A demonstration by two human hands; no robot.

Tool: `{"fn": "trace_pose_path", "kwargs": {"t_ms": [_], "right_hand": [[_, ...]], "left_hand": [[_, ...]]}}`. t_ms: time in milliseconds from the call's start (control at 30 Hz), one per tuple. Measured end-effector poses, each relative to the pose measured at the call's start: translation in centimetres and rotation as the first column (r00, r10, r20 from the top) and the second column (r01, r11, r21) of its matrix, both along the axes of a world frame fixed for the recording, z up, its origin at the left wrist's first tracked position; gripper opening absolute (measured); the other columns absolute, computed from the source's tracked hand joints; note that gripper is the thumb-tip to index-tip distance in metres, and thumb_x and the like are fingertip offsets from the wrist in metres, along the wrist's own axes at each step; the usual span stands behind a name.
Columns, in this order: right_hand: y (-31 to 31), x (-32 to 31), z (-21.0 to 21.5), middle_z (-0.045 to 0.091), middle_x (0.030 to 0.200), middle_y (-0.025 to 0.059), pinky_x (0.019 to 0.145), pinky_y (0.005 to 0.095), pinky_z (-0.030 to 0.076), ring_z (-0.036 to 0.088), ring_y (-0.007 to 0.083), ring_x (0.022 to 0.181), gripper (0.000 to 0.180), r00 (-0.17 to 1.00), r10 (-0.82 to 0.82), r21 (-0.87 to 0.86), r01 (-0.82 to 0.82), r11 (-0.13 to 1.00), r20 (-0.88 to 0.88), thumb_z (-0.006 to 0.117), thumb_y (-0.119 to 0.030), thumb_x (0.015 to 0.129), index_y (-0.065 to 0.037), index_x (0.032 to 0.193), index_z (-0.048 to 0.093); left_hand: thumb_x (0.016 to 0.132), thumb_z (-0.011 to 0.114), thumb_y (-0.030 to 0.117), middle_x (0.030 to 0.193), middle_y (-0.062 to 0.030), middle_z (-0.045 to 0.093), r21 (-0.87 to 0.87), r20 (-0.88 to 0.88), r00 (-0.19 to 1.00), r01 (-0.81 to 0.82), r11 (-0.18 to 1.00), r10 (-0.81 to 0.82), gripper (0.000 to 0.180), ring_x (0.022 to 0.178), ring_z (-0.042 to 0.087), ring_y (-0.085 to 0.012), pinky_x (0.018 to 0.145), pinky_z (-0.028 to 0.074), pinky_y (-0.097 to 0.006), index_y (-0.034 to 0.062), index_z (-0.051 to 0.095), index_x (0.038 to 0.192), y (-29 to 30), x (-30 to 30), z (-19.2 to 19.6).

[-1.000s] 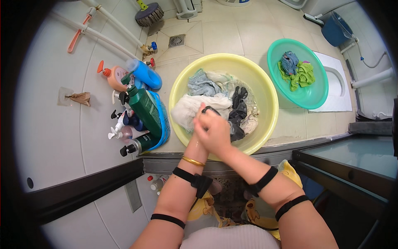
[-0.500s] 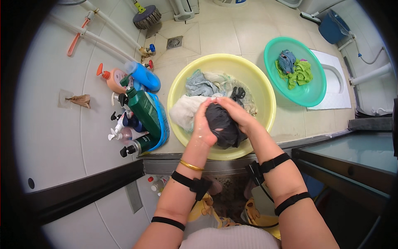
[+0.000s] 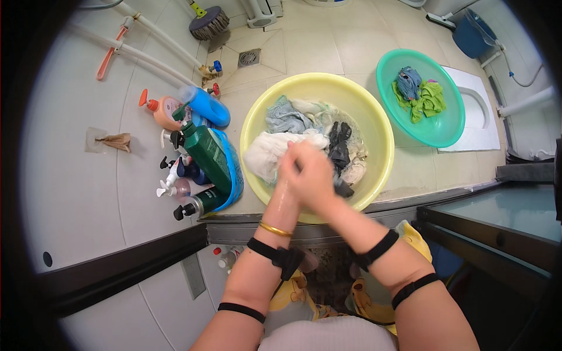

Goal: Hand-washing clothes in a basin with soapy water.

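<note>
Over the near part of a yellow basin (image 3: 383, 169), my left hand (image 3: 287, 178) and my right hand (image 3: 313, 178) are pressed together, fingers closed. A bit of dark fabric shows between them. Most of what they grip is hidden behind the fingers; black cloth (image 3: 343, 188) sticks out below my right hand. Another stretch of black cloth (image 3: 339, 143) lies in the basin just right of the hands. White cloth (image 3: 264, 154) is bunched at their left, with a grey-blue cloth (image 3: 287, 119) beyond it. A pale beige cloth (image 3: 353, 171) sits at the right in shallow water.
A green basin (image 3: 451, 131) with blue and lime-green cloths stands at the far right, beside a white squat toilet (image 3: 477, 111). At the left, a blue basket (image 3: 235, 175) holds several pump bottles. A dark door track (image 3: 246, 235) runs along the near side.
The black cloth that bulged around and below my hands is now mostly out of sight or down in the basin. My right hand has moved left and closed against my left.
</note>
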State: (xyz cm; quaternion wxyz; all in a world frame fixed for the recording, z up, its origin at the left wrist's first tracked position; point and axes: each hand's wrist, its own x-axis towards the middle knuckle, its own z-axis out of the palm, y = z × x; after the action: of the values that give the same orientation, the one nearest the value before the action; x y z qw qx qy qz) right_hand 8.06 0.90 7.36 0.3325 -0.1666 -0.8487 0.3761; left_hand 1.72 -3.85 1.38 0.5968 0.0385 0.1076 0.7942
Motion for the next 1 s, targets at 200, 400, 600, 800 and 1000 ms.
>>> {"fn": "trace_pose_path", "kwargs": {"t_ms": [200, 400, 600, 800, 1000], "right_hand": [[-1.4, 0.1, 1.1, 0.050, 0.079, 0.0184, 0.061, 0.0430, 0.044, 0.054, 0.0361, 0.071, 0.020, 0.996, -0.094, -0.052, 0.093, 0.994, -0.005, 0.060, -0.022, 0.079, -0.004, 0.087, 0.063], [6.1, 1.3, -3.4, 0.058, 0.063, 0.0164, 0.057, 0.0433, 0.044, 0.057, 0.0359, 0.060, 0.030, 0.901, -0.259, -0.431, 0.399, 0.810, 0.348, 0.055, -0.026, 0.084, -0.003, 0.066, 0.063], [2.5, 0.4, -1.9, 0.059, 0.062, 0.0158, 0.059, 0.0434, 0.045, 0.057, 0.0386, 0.061, 0.030, 0.958, -0.250, -0.338, 0.284, 0.897, 0.141, 0.057, -0.026, 0.081, -0.002, 0.063, 0.062], [8.9, 1.9, -0.1, 0.044, 0.058, -0.0061, 0.049, 0.0223, 0.032, 0.038, 0.0040, 0.054, 0.034, 0.994, 0.066, -0.875, 0.040, 0.482, 0.082, 0.065, -0.031, 0.084, -0.007, 0.064, 0.054], [9.3, 4.6, -2.1, 0.051, 0.074, 0.0012, 0.068, 0.0252, 0.043, 0.049, 0.0103, 0.071, 0.028, 0.843, 0.496, -0.537, -0.325, 0.778, 0.209, 0.067, -0.010, 0.076, -0.008, 0.103, 0.059]], "left_hand": [[0.094, 0.043, 0.044, 0.091, -0.0021, 0.060, 0.153, -0.185, 0.983, 0.038, 0.987, -0.009, 0.030, 0.086, 0.057, -0.0169, 0.074, 0.046, -0.036, 0.0173, 0.056, 0.096, -0.7, -0.6, -0.6], [0.096, 0.039, 0.040, 0.086, -0.0072, 0.059, -0.691, -0.039, 0.997, -0.078, 0.718, 0.070, 0.036, 0.085, 0.059, -0.0203, 0.079, 0.049, -0.038, 0.0081, 0.056, 0.092, 3.7, 3.2, 3.4], [0.094, 0.040, 0.044, 0.085, -0.0064, 0.060, -0.623, -0.024, 0.994, -0.097, 0.776, 0.106, 0.035, 0.079, 0.060, -0.0208, 0.073, 0.050, -0.037, 0.0119, 0.055, 0.093, 2.2, 1.6, 1.3], [0.088, 0.057, 0.036, 0.075, 0.0009, 0.059, -0.654, -0.482, 0.776, -0.011, 0.756, -0.406, 0.028, 0.056, 0.052, -0.0056, 0.045, 0.038, -0.019, 0.0106, 0.058, 0.099, 1.2, 1.5, 6.8], [0.082, 0.063, 0.016, 0.088, -0.0071, 0.061, -0.463, -0.293, 0.947, -0.264, 0.846, 0.135, 0.019, 0.082, 0.060, -0.0191, 0.077, 0.049, -0.035, 0.0054, 0.057, 0.098, -0.8, -3.1, 6.9]]}}
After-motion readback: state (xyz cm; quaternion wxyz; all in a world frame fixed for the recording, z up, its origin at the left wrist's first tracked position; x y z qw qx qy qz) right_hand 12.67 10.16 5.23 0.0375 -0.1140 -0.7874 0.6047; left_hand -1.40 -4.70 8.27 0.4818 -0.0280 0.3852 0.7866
